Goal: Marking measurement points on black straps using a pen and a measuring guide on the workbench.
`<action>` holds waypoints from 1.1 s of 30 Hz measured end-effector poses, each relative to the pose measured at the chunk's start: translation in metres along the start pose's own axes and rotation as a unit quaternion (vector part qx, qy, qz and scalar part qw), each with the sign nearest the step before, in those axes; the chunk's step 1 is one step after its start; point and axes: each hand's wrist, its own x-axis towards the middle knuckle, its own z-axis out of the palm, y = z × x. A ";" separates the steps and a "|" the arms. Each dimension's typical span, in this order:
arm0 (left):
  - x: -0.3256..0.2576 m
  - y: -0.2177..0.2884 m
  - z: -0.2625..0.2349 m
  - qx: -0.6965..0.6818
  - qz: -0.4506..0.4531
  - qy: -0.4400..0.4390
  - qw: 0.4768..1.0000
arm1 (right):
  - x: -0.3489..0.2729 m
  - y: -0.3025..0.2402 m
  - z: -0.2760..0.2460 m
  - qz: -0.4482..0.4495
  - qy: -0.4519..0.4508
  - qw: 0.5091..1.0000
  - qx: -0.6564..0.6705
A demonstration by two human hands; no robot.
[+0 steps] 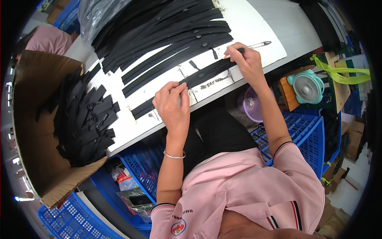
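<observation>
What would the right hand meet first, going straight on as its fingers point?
Likely the small black rectangular piece on the flat white board, just left of the right hand, though depth is unclear.

Strip point(213, 70) partly behind left hand point(172, 104)

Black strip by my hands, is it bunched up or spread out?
Spread out: the strip lies lengthwise on the white board, and what shows between the left hand and right hand is nearly straight.

Workshop, worktable point(296, 28), black strips point(159, 30), blue baskets point(314, 135)
</observation>
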 end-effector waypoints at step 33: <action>0.027 0.051 0.062 -0.061 0.061 -0.056 0.995 | -0.002 0.028 -0.001 -0.112 -0.021 0.987 -0.109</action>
